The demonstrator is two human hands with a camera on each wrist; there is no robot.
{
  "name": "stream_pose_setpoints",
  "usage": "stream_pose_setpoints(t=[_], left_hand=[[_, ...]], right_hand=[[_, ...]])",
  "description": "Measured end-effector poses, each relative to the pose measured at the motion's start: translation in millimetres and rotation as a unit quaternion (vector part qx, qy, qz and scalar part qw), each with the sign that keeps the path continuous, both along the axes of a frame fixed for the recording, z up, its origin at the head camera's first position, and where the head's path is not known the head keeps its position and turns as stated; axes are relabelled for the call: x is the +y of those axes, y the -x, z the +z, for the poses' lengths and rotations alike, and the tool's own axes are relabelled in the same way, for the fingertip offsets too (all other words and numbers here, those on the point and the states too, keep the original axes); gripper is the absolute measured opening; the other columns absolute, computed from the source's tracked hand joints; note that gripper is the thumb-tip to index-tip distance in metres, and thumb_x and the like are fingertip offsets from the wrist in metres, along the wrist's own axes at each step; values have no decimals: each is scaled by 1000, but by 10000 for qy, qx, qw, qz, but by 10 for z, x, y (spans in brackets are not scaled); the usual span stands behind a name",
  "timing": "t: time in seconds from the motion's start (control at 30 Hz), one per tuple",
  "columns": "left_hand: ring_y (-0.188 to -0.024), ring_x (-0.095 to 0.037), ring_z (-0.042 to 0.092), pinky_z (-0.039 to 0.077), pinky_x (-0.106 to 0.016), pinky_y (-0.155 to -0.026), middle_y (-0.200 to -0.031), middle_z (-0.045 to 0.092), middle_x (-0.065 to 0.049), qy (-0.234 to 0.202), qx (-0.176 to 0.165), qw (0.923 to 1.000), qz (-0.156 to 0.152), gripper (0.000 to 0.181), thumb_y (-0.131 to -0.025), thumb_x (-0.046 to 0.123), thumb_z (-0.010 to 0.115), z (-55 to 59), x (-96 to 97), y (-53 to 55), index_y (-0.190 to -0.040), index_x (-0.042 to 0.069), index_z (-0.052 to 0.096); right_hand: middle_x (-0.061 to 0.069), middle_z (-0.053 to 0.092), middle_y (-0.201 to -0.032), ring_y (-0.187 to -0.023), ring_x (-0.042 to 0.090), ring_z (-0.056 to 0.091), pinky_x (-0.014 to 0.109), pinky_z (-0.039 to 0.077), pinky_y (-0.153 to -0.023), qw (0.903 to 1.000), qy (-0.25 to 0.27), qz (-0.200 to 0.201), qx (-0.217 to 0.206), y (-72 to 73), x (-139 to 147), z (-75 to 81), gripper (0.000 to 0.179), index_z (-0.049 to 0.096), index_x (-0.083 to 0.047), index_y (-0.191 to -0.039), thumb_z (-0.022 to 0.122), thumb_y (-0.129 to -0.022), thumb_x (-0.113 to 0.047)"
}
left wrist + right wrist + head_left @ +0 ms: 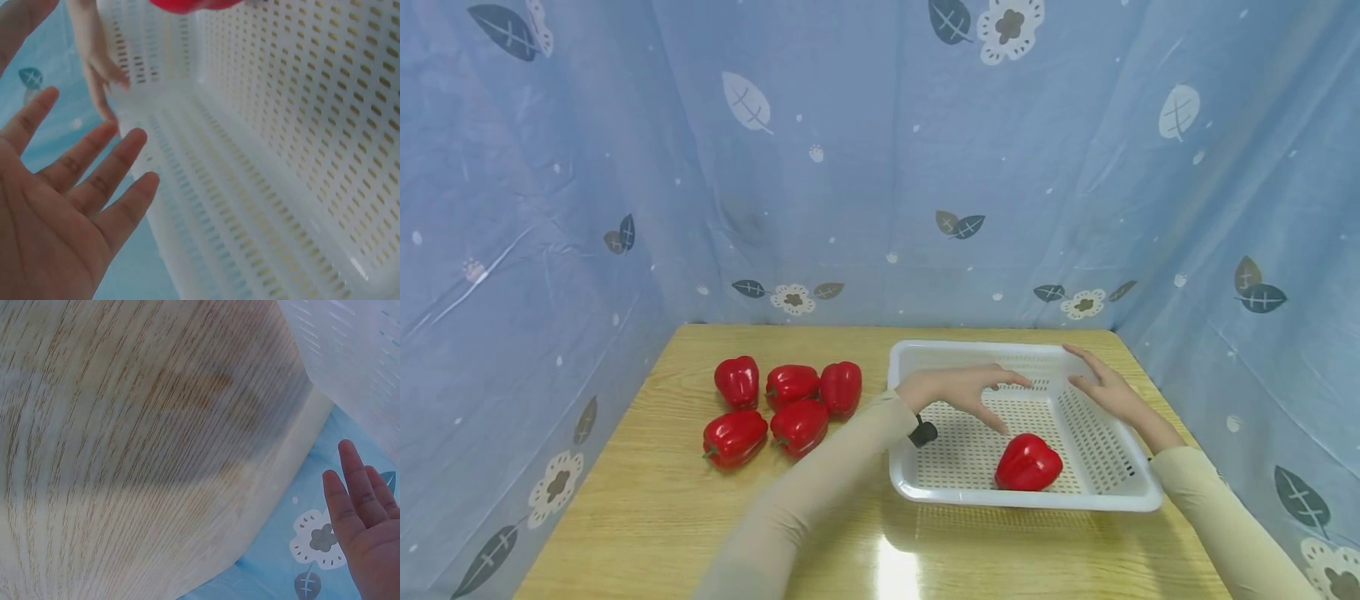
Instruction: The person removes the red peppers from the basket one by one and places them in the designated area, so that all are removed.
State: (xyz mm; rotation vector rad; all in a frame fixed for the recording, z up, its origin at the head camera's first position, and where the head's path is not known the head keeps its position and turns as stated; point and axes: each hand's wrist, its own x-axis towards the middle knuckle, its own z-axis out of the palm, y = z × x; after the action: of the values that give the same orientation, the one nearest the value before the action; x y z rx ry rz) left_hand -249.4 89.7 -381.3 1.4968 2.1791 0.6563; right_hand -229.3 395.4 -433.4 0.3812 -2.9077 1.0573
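A white perforated plastic basket [1026,498] stands on the table's right side, with one red bell pepper [1028,463] lying near its front wall. Over the basket's inside hovers my left hand [958,390], fingers spread and nothing in them; its palm [50,219] looks empty in the left wrist view. A red edge of the bell pepper [187,5] shows at that view's top. My right hand [1111,395] is at the basket's right rim, fingers extended; whether it touches the rim I cannot tell. The right wrist view shows the right hand [369,525] beside the basket's outer wall [356,356].
Several more red bell peppers [800,427] lie grouped on the left part of the wooden table [655,517]. Blue patterned curtains [850,183] hang behind the table and along both sides. A small black device [923,432] sits at the left wrist.
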Motion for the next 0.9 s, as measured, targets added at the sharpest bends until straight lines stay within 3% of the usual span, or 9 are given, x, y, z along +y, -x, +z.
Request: stream_pose_setpoints(t=[0.37, 0.6, 0.8, 0.9], left_hand=[[-126, -14, 40, 42, -23, -92, -144, 35, 8, 441, -297, 9986, -49, 76, -76, 43, 72, -177, 239, -56, -141, 33, 34], [-125, -6, 37, 42, -19, -90, -142, 36, 10, 800, -497, 9955, -118, 76, -76, 41, 73, -291, 406, -112, -141, 33, 34], [-119, 2, 38, 42, -12, -87, -137, 40, 12, 735, -799, 9935, -345, 69, -78, 34, 73, -354, 497, -166, -137, 25, 38], [-112, 3, 40, 43, -11, -80, -130, 43, 13, 789, -883, 9926, -286, 66, -78, 32, 73, -394, 518, -188, -134, 26, 41]], right_hand=[[30, 26, -143, -114, 50, 45, 65, 42, -85, 9998, -170, -49, 8, -12, -15, 59, 58, 17, -12, -148, 44, -98, -21], [30, 28, -142, -111, 51, 48, 64, 43, -83, 9998, -136, 65, 89, 3, 10, 51, 57, 19, -10, -148, 46, -98, -20], [30, 28, -142, -114, 51, 44, 68, 36, -87, 9998, -127, 106, 133, 17, 9, 38, 57, 20, -10, -147, 45, -98, -20], [30, 28, -142, -114, 51, 44, 68, 36, -87, 9998, -129, 87, 109, 18, 3, 36, 57, 20, -9, -147, 45, -98, -20]])
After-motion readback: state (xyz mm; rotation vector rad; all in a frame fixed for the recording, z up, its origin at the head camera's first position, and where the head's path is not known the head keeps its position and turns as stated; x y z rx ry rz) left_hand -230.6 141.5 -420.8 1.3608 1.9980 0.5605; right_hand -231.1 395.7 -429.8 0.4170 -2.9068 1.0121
